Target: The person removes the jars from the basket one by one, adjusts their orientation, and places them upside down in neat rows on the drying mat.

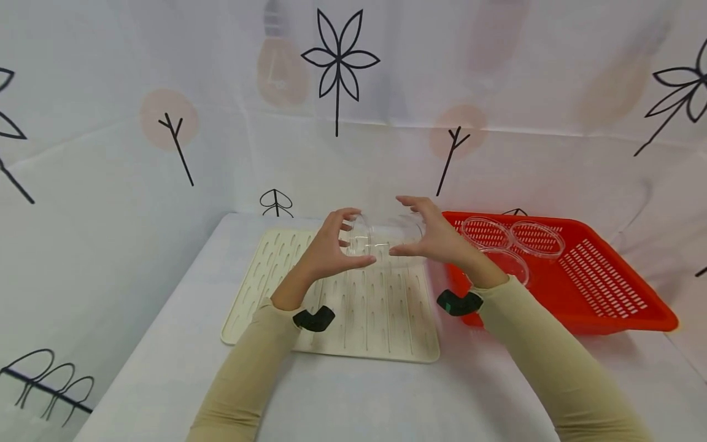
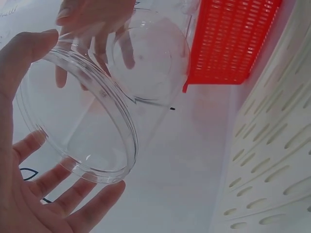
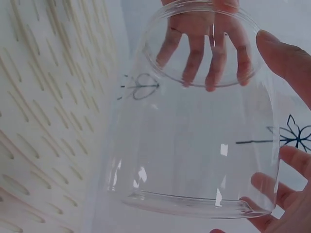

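A clear, see-through jar point(image 3: 194, 126) lies sideways between my two hands, above the cream ridged mat point(image 1: 353, 307). My left hand point(image 1: 332, 245) grips its left end, thumb and fingertips spread around a thick double rim point(image 2: 127, 128); I cannot tell if that rim is a separate lid. My right hand point(image 1: 433, 236) holds the other end from the right side, its thumb and fingers round the wall. Through the clear wall in the right wrist view, the left hand's fingers point(image 3: 194, 56) show at the far end.
A red slotted basket point(image 1: 602, 294) stands to the right of the mat. In it sit several clear round pieces point(image 1: 537, 239) near its back left. White cloth with printed plants point(image 1: 339, 58) hangs behind and covers the table point(image 1: 359, 399).
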Tool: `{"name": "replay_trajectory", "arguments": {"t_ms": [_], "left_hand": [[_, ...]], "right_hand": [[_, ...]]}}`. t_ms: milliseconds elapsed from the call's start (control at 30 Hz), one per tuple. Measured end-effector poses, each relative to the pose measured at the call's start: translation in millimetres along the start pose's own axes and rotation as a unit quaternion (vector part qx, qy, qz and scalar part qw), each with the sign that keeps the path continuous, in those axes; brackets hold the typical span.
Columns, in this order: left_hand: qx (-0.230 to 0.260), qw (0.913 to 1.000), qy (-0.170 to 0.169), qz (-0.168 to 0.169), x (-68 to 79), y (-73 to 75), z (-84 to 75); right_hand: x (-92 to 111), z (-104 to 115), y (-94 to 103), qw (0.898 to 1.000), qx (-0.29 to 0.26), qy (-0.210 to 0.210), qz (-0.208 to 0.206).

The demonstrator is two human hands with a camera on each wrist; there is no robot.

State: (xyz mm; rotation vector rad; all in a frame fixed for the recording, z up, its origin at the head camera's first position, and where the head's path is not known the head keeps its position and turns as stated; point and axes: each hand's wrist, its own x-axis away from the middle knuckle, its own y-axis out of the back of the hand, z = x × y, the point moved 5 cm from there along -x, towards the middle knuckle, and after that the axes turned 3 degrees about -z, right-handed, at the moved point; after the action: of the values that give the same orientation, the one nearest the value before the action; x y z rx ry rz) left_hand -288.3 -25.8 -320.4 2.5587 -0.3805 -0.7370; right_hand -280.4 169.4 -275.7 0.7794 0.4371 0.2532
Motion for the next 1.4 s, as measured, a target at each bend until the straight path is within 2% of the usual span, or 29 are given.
{"name": "replay_trajectory", "arguments": {"t_ms": [233,433,633,933,1400], "left_hand": [[0.005,0.9999,-0.001,-0.016,1.8,2.0,3.9],[0.008,0.9996,-0.004,-0.027,2.0,3.8,4.4],[0.009,0.9992,-0.007,-0.039,2.9,5.9,3.4],[0.022,0.9982,-0.019,-0.053,1.2,7.3,2.5],[0.037,0.9968,-0.01,-0.07,1.0,11.8,1.3]], "right_hand": [[3.8,-3.5,-1.1,0.996,-0.066,-0.023,-0.056],[7.0,-7.7,-2.9,0.984,-0.114,-0.046,-0.126],[13.1,-12.2,-7.9,0.973,-0.146,-0.076,-0.163],[19.5,-15.8,-13.1,0.954,-0.212,-0.086,-0.195],[24.2,-23.6,-36.5,0.937,-0.27,-0.122,-0.188]]}}
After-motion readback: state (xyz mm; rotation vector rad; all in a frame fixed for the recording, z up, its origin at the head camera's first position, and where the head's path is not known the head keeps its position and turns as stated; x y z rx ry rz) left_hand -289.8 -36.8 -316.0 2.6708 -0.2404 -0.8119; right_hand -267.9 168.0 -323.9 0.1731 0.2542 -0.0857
